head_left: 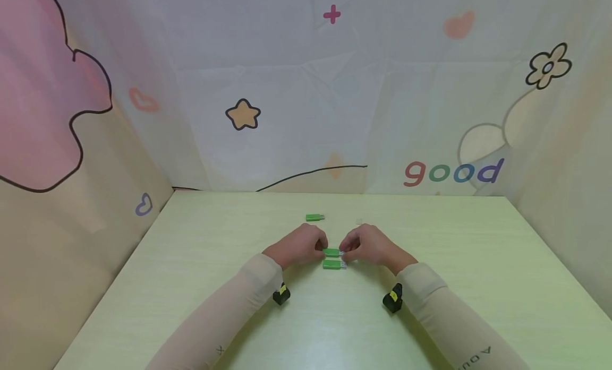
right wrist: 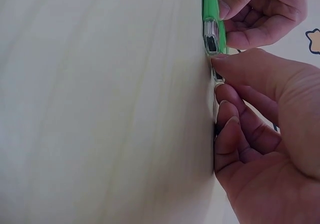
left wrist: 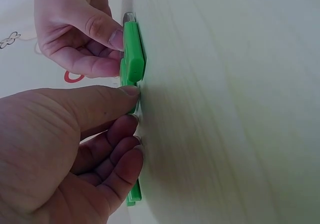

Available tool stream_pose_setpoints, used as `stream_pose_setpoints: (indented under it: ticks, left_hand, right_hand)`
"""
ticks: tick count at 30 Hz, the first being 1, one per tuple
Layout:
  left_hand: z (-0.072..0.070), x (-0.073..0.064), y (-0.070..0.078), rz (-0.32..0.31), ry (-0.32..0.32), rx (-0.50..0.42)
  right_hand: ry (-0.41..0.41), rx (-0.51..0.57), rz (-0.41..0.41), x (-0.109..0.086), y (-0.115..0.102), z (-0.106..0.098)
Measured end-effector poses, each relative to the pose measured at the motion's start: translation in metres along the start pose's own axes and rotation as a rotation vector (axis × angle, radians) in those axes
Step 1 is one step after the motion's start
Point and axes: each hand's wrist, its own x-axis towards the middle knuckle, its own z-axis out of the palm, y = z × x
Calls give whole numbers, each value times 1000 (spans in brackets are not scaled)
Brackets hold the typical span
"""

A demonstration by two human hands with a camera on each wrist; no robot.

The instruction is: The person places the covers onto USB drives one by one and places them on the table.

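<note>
Table (head_left: 330, 327) as I read it from my remote feeds: a near stick (head_left: 331, 264), a middle stick (head_left: 331, 252) and a far stick (head_left: 314, 217), all green. The near stick and middle stick lie parallel, just beside one another, between the hands. The far stick lies apart from that pair, beyond the left hand (head_left: 306, 243).

Fingers: left thumb and forefinger pinch the middle stick by its green body, remaining fingers curled in. The right hand (head_left: 370, 247) pinches the same stick at its plug (head_left: 341, 252), other fingers curled likewise. Neither hand seems to grip the near stick, though it overlaps the middle stick in both wrist views and I can't rule out a light touch.

Progress, my judgement: near stick set down; middle stick alongside it, ends roughly level, so I count its lining-up as nearly done, with letting go left. The far stick lies free of both hands; if it belongs in the same row, that one is outstanding, but I can't confirm it. A small clear bit (head_left: 359, 221) lies beyond the right hand, too faint to identify.
</note>
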Motion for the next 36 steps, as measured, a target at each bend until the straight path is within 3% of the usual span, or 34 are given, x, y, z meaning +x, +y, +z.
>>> stream_pose_setpoints:
  ticks: [22,25,29,32,36]
  left_hand:
    - [-5,-1,-8,35,-19,-3]
    - [-8,-2,-11,50,1,-16]
    - [-15,-4,-19,72,74,2]
    - [-19,-5,-27,59,129,32]
    - [-21,-3,-35,23,141,65]
  right_hand:
    - [14,14,8,-2,3,-3]
    - [48,-6,-13,-3,5,-8]
    - [134,-34,-61,-4,8,-20]
    - [197,-51,-71,-5,11,-30]
    - [234,-79,-43,-5,18,-39]
